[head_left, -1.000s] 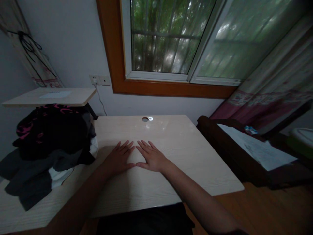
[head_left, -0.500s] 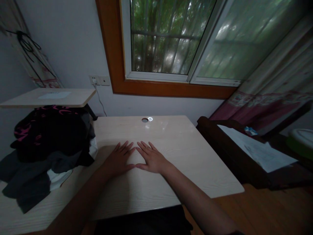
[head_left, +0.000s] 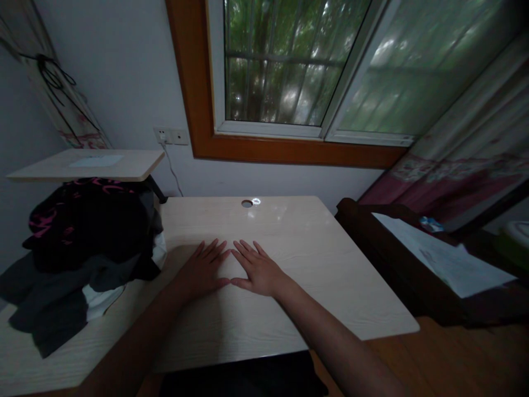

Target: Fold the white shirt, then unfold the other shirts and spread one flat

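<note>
In the head view, which is the only one, I see two bare hands laid on the pale wooden table (head_left: 330, 275), and this table is the thing they touch; it stands below the window (head_left: 289, 82), against the far wall. The left hand (head_left: 201, 274) lies palm down, its fingers stretched and a little apart, and it has hold of nothing. The right hand (head_left: 258, 273) lies in the same manner, fully opened, also without any object. The two thumbs point at each other and their tips meet or almost meet, I cannot tell which; the index fingertips are likewise very near. To rest well in this way, I would judge, both palms should be flat and the weight equal on the two sides, with the wrists loose. On the left side, a pile of dark clothes (head_left: 99, 231) lies partly under a raised board (head_left: 142, 159), well apart from the fingers, so the left forearm had better not lean toward it. On the far side, the round hole (head_left: 247, 204) in the table is also well clear of the fingertips.
</note>
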{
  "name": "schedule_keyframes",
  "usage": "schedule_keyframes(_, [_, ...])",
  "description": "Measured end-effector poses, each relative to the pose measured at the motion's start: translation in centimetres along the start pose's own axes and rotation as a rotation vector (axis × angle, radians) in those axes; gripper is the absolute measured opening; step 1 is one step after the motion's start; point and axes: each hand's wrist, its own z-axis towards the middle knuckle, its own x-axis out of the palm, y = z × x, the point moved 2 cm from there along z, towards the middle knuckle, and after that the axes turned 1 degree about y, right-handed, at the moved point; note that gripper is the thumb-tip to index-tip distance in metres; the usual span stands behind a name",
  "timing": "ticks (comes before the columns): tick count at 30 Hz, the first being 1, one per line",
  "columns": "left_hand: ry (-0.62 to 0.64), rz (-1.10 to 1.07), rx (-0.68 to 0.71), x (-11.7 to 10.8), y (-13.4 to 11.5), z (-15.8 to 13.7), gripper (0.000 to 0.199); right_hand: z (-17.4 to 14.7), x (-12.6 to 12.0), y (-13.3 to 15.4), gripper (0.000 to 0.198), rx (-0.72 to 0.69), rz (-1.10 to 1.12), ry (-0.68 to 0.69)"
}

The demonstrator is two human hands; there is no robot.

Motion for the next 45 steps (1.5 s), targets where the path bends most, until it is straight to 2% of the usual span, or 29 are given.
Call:
schedule_keyframes(12, [-0.018, 0.022, 0.006, 0.64, 0.26, 0.08, 0.083, -0.03, -0.12, -0.04, 0.085, -0.002, 0.012, 0.004])
schedule_keyframes(45, [-0.022, 0.000, 0.003, 0.46, 0.21, 0.01, 0.081, -0.05, -0.29, 0.01, 0.085, 0.003, 0.027, 0.018])
